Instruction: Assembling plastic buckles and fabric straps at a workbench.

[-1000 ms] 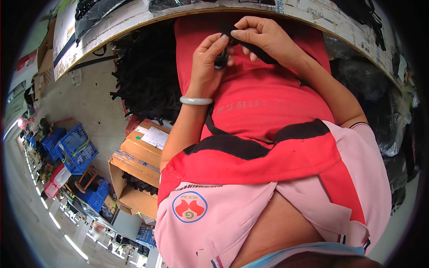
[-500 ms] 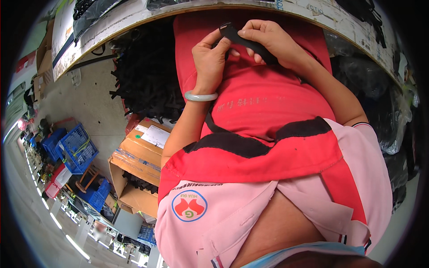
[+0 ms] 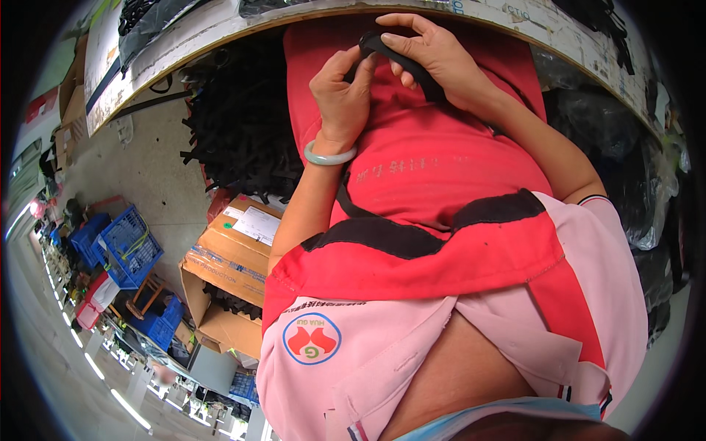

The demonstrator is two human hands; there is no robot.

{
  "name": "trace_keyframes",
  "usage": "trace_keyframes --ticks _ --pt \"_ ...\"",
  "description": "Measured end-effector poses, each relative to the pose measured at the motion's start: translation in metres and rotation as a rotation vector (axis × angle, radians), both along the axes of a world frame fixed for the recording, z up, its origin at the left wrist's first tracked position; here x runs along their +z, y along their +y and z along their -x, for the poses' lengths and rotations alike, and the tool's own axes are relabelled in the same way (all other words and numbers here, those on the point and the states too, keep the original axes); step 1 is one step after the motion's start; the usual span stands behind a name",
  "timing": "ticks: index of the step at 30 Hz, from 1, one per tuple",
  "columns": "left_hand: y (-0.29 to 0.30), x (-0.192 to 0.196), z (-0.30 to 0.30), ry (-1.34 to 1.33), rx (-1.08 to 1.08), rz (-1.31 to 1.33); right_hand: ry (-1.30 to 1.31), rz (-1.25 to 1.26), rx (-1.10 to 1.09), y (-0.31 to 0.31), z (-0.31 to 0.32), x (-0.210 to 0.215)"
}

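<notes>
Has a blue crate (image 3: 131,246) far left, then an open cardboard box (image 3: 215,248) and a heap of black strips (image 3: 243,132). Pinches one end of a black strap (image 3: 421,73) with the left hand (image 3: 342,95) (wearing a pale bangle (image 3: 329,159) on that wrist), and grips it farther along with the right hand (image 3: 446,62), over a red apron (image 3: 448,165), near the table (image 3: 540,28). Has dark plastic bags (image 3: 592,132) far right.

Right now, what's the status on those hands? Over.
Left fingers pinching bent end of black strap. Right fingers gripping it further along. Table edge just beyond.
</notes>
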State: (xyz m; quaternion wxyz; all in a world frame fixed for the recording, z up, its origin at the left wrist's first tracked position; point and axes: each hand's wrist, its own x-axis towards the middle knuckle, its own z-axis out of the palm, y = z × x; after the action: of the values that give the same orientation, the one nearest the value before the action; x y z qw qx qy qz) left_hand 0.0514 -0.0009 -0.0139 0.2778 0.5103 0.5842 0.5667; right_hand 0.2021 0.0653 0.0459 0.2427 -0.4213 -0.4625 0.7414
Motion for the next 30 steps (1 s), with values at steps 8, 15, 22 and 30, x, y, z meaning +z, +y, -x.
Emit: trace_keyframes --ticks 8,15,22,30 --pt "-0.002 0.0 -0.001 0.224 -0.116 -0.084 0.079 0.001 0.074 0.013 -0.004 -0.02" --pt "0.003 0.017 0.009 -1.201 -0.25 0.503 0.172 0.116 0.021 0.012 -0.006 -0.02" --pt "0.002 0.015 0.004 -0.986 -0.217 0.401 0.075 -0.782 0.086 0.006 -0.015 0.009" --pt "0.0 0.021 0.002 -0.699 -0.134 0.266 -0.338 -0.21 0.336 0.016 -0.021 0.002"
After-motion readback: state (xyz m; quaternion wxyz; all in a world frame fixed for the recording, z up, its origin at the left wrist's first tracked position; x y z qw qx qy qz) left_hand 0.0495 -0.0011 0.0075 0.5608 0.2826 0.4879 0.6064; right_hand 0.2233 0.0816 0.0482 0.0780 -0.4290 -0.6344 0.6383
